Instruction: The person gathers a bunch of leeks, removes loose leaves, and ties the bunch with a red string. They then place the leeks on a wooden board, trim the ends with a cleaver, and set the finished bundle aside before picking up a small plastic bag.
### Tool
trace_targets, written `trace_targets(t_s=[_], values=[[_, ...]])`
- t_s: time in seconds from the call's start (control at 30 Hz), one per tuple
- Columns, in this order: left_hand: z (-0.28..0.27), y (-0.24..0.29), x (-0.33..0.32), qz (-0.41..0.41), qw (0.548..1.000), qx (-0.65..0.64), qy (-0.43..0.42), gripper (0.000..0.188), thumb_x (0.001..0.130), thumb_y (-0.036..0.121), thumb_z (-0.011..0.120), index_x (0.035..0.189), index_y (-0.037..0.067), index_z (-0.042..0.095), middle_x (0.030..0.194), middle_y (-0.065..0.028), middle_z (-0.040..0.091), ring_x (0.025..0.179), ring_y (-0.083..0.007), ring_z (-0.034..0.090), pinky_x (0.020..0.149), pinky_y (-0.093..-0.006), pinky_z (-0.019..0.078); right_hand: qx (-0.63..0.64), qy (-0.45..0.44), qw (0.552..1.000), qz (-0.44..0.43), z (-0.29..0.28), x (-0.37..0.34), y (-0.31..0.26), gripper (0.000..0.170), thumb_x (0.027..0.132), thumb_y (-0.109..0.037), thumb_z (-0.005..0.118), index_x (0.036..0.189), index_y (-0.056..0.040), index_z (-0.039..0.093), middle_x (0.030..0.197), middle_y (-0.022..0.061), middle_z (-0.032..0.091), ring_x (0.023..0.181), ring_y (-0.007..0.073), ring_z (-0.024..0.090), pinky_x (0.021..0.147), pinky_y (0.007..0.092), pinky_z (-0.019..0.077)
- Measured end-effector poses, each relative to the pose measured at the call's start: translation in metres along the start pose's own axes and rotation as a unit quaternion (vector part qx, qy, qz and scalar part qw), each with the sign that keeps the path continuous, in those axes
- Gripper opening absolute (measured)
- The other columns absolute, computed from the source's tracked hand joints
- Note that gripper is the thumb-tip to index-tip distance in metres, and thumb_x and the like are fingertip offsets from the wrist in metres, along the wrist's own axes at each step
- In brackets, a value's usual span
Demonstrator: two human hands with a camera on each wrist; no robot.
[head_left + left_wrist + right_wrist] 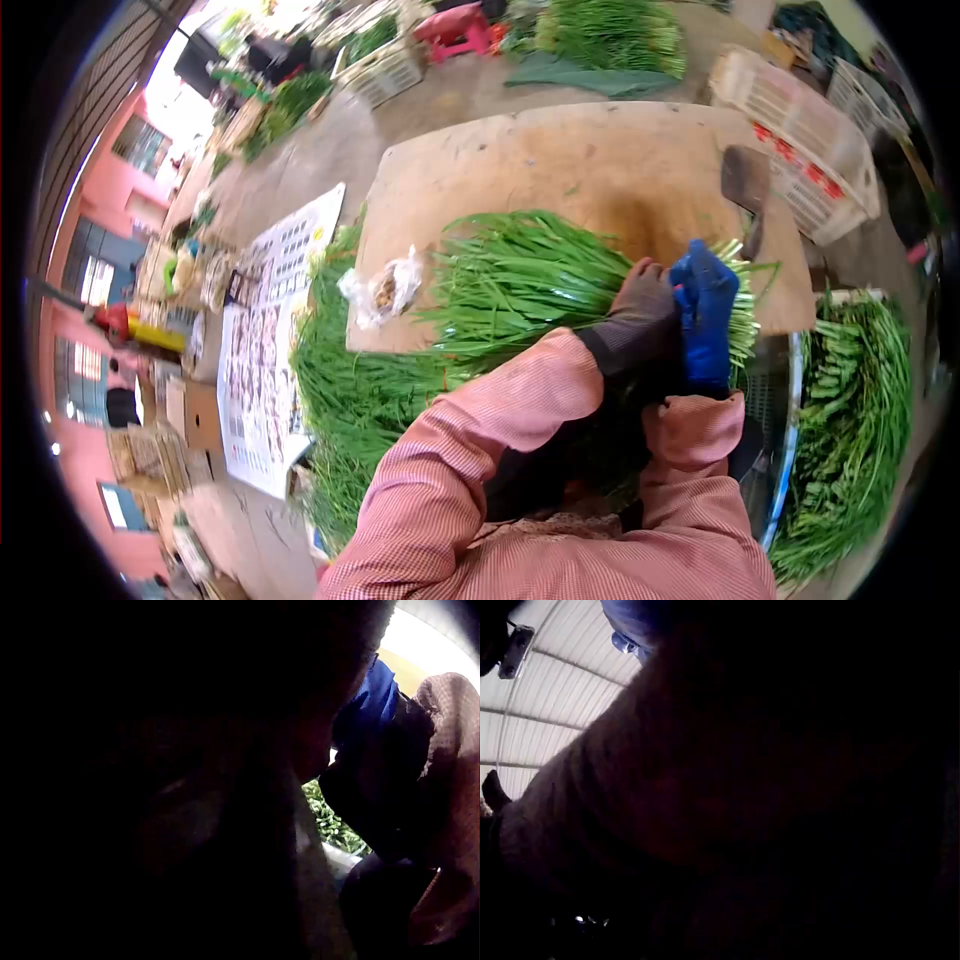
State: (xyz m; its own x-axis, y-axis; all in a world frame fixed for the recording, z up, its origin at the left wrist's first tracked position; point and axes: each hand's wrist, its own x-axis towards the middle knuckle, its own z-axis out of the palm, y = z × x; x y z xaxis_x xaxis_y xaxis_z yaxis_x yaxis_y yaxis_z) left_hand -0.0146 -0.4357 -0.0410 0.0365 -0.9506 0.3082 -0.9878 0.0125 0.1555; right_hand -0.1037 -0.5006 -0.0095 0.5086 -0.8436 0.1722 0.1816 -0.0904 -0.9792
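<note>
Sleeves of pink checked cloth reach forward from the wearer's body, the left forearm bent inward across the near side of a wooden board. The left hand, in a dark covering with bare fingertips, lies over the stalk end of a green leafy bundle on that board; whether its fingers grip cannot be told. The right hand, in a blue glove, stands just beside it at the pale cut ends, fingers folded in (what they hold, if anything, is hidden).

A large printed sheet left of the board carries rows of pictures and text, too small to read. Red marks show on a white crate, also illegible.

A cleaver and a knotted plastic bag lie on the board. Beyond are a concrete floor, pink walls and ribbed roofing.
</note>
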Motion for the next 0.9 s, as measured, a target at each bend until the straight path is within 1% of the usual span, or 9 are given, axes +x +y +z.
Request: trace_targets(t_s=[0.03, 0.13, 0.17, 0.23, 0.3, 0.43, 0.6, 0.67, 0.9], values=[[-0.004, 0.000, 0.003, -0.009, 0.999, -0.038, -0.032, 0.041, 0.070, 0.041, 0.059, 0.095, 0.008, 0.061, 0.096, -0.0121, 0.058, 0.099, -0.0296, 0.050, 0.095, -0.0445, 0.0301, 0.058, 0.009, 0.983, 0.172, 0.003, 0.005, -0.007, 0.033, 0.087, -0.013, 0.053, 0.115, 0.0029, 0.053, 0.076, 0.0027, 0.050, 0.064, 0.0109, 0.044, 0.056, 0.0237, 0.0370], [0.003, 0.001, 0.008, -0.025, 0.999, -0.036, -0.029, 0.045, 0.068, 0.038, 0.063, 0.095, 0.003, 0.061, 0.091, -0.0136, 0.056, 0.092, -0.0287, 0.051, 0.090, -0.0436, 0.0308, -0.104, -0.087, 0.985, -0.108, -0.017, 0.010, 0.024, 0.038, 0.089, -0.020, 0.052, 0.117, 0.0051, 0.052, 0.076, 0.0028, 0.050, 0.067, 0.0132, 0.045, 0.061, 0.0258, 0.0397], [0.014, 0.002, 0.013, -0.038, 0.998, -0.030, -0.029, 0.048, 0.065, 0.038, 0.064, 0.096, 0.002, 0.060, 0.091, -0.0134, 0.056, 0.091, -0.0281, 0.052, 0.090, -0.0439, 0.0304, -0.083, -0.001, 0.995, -0.052, 0.004, 0.005, -0.002, 0.029, 0.093, -0.023, 0.053, 0.070, -0.0059, 0.057, 0.062, -0.0034, 0.050, 0.050, 0.0019, 0.037, 0.045, 0.0187, 0.0258], [0.010, -0.003, 0.009, -0.067, 0.997, -0.026, -0.016, 0.051, 0.063, 0.038, 0.066, 0.098, 0.000, 0.058, 0.091, -0.0132, 0.056, 0.089, -0.0275, 0.052, 0.091, -0.0442, 0.0300, -0.313, -0.024, 0.864, -0.395, 0.001, 0.007, -0.008, 0.016, 0.092, -0.020, 0.053, 0.087, -0.0068, 0.061, 0.069, -0.0038, 0.052, 0.053, 0.0013, 0.040, 0.046, 0.0159, 0.0266], [-0.035, -0.004, 0.015, -0.033, 0.999, -0.041, -0.004, 0.067, 0.054, 0.044, 0.075, 0.102, 0.000, 0.056, 0.094, -0.0134, 0.058, 0.099, -0.0259, 0.052, 0.094, -0.0389, 0.0302, -0.007, 0.077, 0.989, 0.127, -0.007, -0.007, -0.037, 0.034, 0.093, -0.023, 0.050, 0.117, 0.0003, 0.055, 0.083, -0.0040, 0.055, 0.071, 0.0071, 0.049, 0.065, 0.0186, 0.0397], [-0.147, 0.007, 0.042, -0.098, 0.991, -0.089, -0.001, 0.079, 0.056, 0.037, 0.076, 0.118, -0.002, 0.045, 0.099, -0.0128, 0.057, 0.098, -0.0257, 0.055, 0.088, -0.0391, 0.0378, -0.313, 0.083, 0.889, -0.324, 0.002, -0.020, -0.115, 0.033, 0.091, -0.008, 0.051, 0.122, 0.0028, 0.052, 0.094, 0.0053, 0.058, 0.086, 0.0165, 0.055, 0.076, 0.0298, 0.0467], [-0.209, 0.039, 0.122, -0.158, 0.926, -0.014, 0.341, 0.064, 0.083, 0.022, 0.055, 0.134, -0.008, 0.030, 0.111, -0.0186, 0.056, 0.099, -0.0300, 0.054, 0.092, -0.0457, 0.0358, -0.337, 0.018, 0.843, -0.418, 0.015, -0.012, -0.250, 0.044, 0.087, -0.001, 0.051, 0.130, 0.0064, 0.041, 0.127, 0.0166, 0.050, 0.104, 0.0185, 0.053, 0.089, 0.0305, 0.0453], [-0.287, 0.043, 0.015, -0.108, 0.947, -0.114, 0.281, 0.106, 0.063, 0.050, 0.069, 0.135, -0.013, 0.023, 0.122, -0.0274, 0.045, 0.113, -0.0331, 0.044, 0.096, -0.0490, 0.0319, -0.084, -0.206, 0.759, -0.612, 0.071, -0.023, -0.313, 0.040, 0.096, -0.009, 0.036, 0.137, -0.0086, 0.037, 0.076, -0.0033, 0.032, 0.062, 0.0091, 0.031, 0.051, 0.0205, 0.0236], [-0.256, 0.023, -0.141, -0.129, 0.804, -0.394, 0.427, 0.132, 0.050, 0.058, 0.079, 0.137, -0.014, 0.010, 0.131, -0.0330, 0.033, 0.129, -0.0434, 0.028, 0.108, -0.0432, 0.0236, -0.088, -0.241, 0.761, -0.596, 0.143, -0.102, -0.318, 0.041, 0.090, -0.004, 0.044, 0.131, -0.0016, 0.042, 0.098, 0.0055, 0.046, 0.079, 0.0140, 0.043, 0.067, 0.0244, 0.0353]])
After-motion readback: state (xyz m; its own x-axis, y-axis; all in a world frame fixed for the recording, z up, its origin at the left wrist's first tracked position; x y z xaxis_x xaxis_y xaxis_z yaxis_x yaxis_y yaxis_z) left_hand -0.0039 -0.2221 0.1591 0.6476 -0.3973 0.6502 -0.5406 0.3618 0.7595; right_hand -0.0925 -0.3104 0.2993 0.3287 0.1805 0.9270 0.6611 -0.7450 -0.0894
